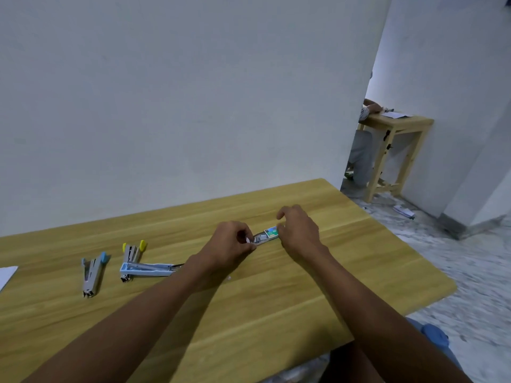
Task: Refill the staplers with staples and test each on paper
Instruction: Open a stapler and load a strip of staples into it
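Note:
A small staple box (270, 233) with a green and blue label lies on the wooden table (249, 299), its inner tray pulled out toward my left hand. My left hand (231, 244) pinches the tray end of the box. My right hand (300, 230) holds the labelled sleeve end with its fingertips. To the left lie three staplers: a blue-tipped one (92, 273), a yellow-tipped one (132, 251), and a light blue one (149, 270) lying opened flat. A corner of white paper (6, 275) shows at the left edge.
A white wall stands behind the table. At the right, a second wooden table (398, 125) has papers on it and another person sits there. Paper scraps (404, 211) lie on the speckled floor. The table's right edge drops near my right arm.

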{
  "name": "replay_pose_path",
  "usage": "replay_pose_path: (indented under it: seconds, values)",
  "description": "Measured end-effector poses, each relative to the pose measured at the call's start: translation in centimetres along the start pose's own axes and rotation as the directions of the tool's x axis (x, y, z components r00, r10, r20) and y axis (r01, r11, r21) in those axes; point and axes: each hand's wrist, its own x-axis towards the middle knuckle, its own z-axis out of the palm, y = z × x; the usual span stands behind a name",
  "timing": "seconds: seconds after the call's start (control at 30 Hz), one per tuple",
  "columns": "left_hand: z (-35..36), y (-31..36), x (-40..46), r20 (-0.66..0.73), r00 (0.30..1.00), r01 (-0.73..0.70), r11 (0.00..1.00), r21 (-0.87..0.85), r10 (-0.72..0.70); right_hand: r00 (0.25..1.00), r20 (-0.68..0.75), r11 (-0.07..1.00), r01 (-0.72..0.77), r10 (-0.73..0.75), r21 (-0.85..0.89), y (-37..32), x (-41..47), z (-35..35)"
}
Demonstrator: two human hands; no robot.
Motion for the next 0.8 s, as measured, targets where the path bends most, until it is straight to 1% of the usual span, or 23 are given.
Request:
replay_pose_path:
  seconds: [0.03,0.1,0.13,0.2,0.27,0.4,0.5,0.57,0.63,0.8]
  values:
    - [-0.1,0.0,0.1,-0.003,1.000,0.010,1.000,-0.011,-0.010,0.996,0.003,0.996,0.092,-0.092,-0.008,-0.5,0.2,-0.1]
    - [-0.4,-0.2,0.3,-0.006,1.000,0.022,0.999,-0.023,-0.023,0.962,0.112,0.969,0.248,-0.247,0.007,-1.6,0.6,-0.2]
    - [-0.5,-0.2,0.3,-0.009,1.000,0.025,0.999,-0.028,-0.025,0.939,0.191,0.956,0.292,-0.287,0.004,-2.2,0.7,-0.2]
    - [-0.7,-0.3,0.3,-0.027,0.999,0.023,0.999,-0.045,-0.024,0.895,0.325,0.944,0.329,-0.306,-0.016,-2.9,1.0,-0.2]
    - [-0.8,-0.5,0.3,-0.039,0.999,0.026,0.998,-0.063,-0.028,0.878,0.372,0.943,0.333,-0.302,-0.020,-3.1,1.4,0.1]
    - [-1.0,-0.8,0.3,-0.038,0.999,0.026,0.997,-0.071,-0.029,0.880,0.388,0.949,0.313,-0.273,-0.042,-3.2,1.9,0.1]
    - [-1.1,-0.9,0.3,-0.013,1.000,0.015,0.998,-0.067,-0.016,0.867,0.419,0.945,0.321,-0.268,-0.060,-3.5,2.1,0.1]
    - [-1.1,-1.0,0.4,0.001,1.000,0.014,0.997,-0.069,-0.014,0.872,0.422,0.951,0.302,-0.249,-0.062,-3.5,2.2,0.3]
    - [-1.1,-1.2,0.5,0.013,1.000,0.020,0.997,-0.071,-0.019,0.877,0.422,0.960,0.277,-0.232,-0.049,-3.5,2.2,0.4]
    - [-1.2,-1.6,0.8,0.030,0.999,0.027,0.998,-0.065,-0.025,0.841,0.485,0.965,0.260,-0.242,0.030,-3.6,2.3,-0.6]
